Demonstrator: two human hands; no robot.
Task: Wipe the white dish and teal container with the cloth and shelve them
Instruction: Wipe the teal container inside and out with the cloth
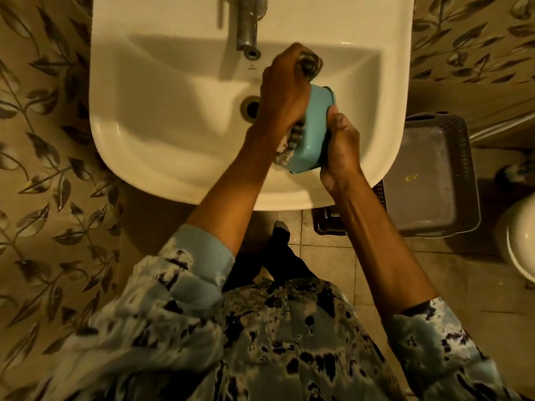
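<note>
No readable text or labels

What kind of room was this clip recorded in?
Most likely a bathroom: a white ceramic washbasin with a metal tap, leaf-patterned wall tiles, and what looks like a toilet rim at the right edge.

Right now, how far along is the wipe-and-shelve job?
Done: nothing I can confirm; white dish and shelf are out of view. In hand: right hand holds the teal container over the sink, left hand presses the cloth against it. Left: shelving it.
</note>
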